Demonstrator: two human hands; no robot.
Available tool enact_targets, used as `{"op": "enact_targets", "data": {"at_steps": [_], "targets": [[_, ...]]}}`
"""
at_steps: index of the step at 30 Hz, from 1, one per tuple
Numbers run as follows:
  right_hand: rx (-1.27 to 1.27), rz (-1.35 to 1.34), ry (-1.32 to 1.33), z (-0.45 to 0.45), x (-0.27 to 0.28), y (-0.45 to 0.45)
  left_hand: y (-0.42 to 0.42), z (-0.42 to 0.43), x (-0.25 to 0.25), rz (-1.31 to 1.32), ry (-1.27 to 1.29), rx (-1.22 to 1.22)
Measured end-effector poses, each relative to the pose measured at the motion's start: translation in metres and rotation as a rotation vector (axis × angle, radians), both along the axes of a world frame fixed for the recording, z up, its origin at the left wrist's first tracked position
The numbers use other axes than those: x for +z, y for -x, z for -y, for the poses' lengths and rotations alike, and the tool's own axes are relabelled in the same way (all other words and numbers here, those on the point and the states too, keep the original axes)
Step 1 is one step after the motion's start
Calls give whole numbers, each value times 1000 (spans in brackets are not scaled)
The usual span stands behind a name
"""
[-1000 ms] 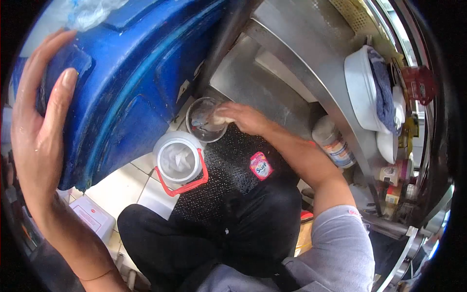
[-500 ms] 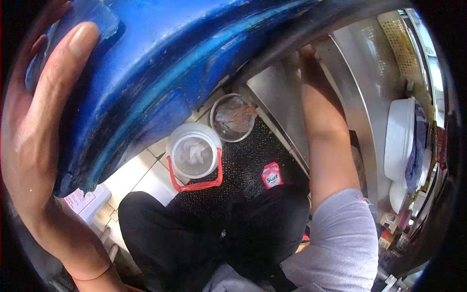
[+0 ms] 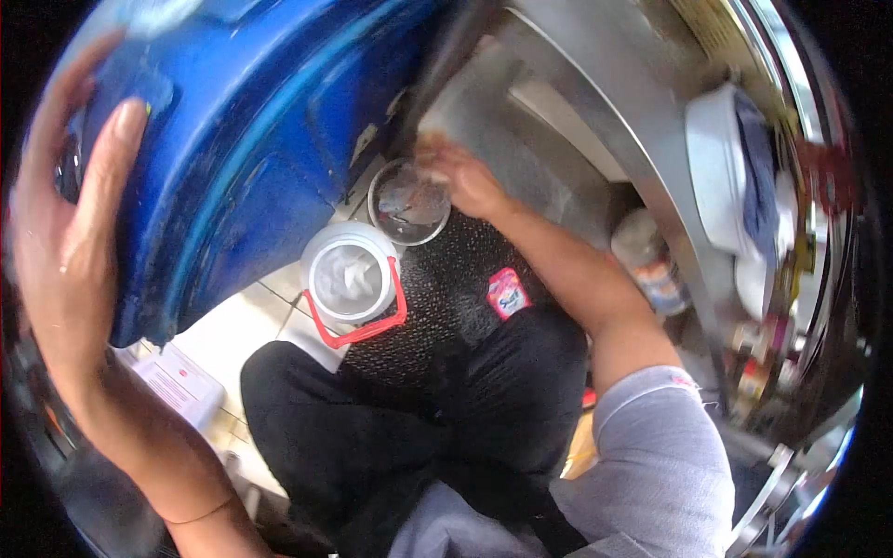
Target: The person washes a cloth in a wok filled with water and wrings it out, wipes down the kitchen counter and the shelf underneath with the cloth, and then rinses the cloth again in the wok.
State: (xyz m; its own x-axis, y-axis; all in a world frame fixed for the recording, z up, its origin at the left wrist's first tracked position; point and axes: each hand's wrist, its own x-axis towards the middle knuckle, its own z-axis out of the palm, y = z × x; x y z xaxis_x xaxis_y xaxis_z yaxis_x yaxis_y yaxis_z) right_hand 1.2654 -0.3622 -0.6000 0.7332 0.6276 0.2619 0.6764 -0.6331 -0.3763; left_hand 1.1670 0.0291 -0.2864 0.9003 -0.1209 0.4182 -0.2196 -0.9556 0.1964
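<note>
A big blue plastic container [image 3: 251,177] with a scuffed, ridged edge fills the upper left. My left hand [image 3: 70,223] is wrapped round a blue tab on its side, thumb in front and fingers mostly behind. At the far side of the floor, my right hand [image 3: 460,175] is beside the rim of a round clear tub [image 3: 406,234], smeared by motion; whether it touches the rim I cannot tell. Murky liquid and dark bits show in that tub. Close to it stands a white bucket [image 3: 312,265] with a red handle [image 3: 372,327] and whitish contents.
A pink Surf packet [image 3: 509,293] lies on the black mat [image 3: 433,307]. Right of my arm, a steel counter edge [image 3: 609,102] holds a white basin [image 3: 716,167] with dark cloth. Below it is a jar [image 3: 651,260]. A white box [image 3: 181,381] sits at lower left.
My right hand has come out from beneath the blue container's edge on the right, down and left to the clear tub. My left hand keeps its hold. The view has shifted.
</note>
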Motion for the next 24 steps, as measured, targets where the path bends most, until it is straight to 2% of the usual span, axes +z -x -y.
{"op": "enact_targets", "data": {"at_steps": [2,3,4,6,8,12,14,15,16,17,18,21,24], "targets": [[244,-597,6,9,13,22,1,15,5,7,76,-15],[234,-484,-149,13,16,35,1,17,6,15,60,-25],[178,-454,-189,13,25,30,1,18,7,28,43,-32],[8,-766,-366,17,53,3,2,27,9,5,144,2],[-217,-276,-316,13,77,-24,2,25,5,-5,259,-47],[-328,-158,-138,-4,49,-35,2,13,3,-21,158,-6],[-201,232,-46,-13,6,-28,5,17,4,16,133,46],[-129,122,-79,-16,12,-28,4,21,6,-10,229,-10],[-76,117,-63,-13,22,-37,2,14,4,3,202,-44],[-46,-131,-67,-11,38,-47,7,7,0,-52,95,95],[-24,-387,-52,-11,49,-56,5,4,-1,-74,161,104],[-405,-368,-191,3,55,-104,-1,-2,-6,-100,297,133],[-469,-182,-146,34,58,-168,2,-1,-10,-59,250,111]]}}
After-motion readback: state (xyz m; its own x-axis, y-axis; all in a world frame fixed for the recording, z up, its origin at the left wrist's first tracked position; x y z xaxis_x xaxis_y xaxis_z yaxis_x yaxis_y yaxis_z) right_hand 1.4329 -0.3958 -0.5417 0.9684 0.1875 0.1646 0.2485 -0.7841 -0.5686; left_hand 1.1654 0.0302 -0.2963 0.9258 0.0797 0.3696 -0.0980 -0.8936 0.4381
